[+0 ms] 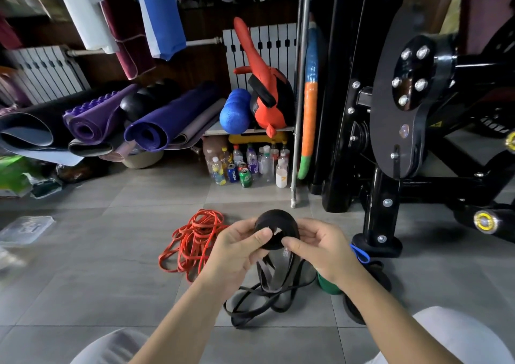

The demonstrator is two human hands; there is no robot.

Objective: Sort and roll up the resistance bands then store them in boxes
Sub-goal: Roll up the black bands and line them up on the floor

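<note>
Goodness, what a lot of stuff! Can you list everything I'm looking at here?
black band roll: one, black, held in both hands, loose end hanging down
loose black bands: one tangle, black, floor below the hands
red bands: one tangled pile, red-orange, floor left of the hands
blue band: one, blue, floor by the machine's foot
green roll: one, green, floor, partly behind the right forearm
clear box: one, see-through, floor far left
mats: several, purple and black, rolled, stacked back left
bottles and cans: many, mixed colours, under a shelf
gym machine: one, black, right side
left hand: one, pinching the roll
right hand: one, pinching the roll
</note>
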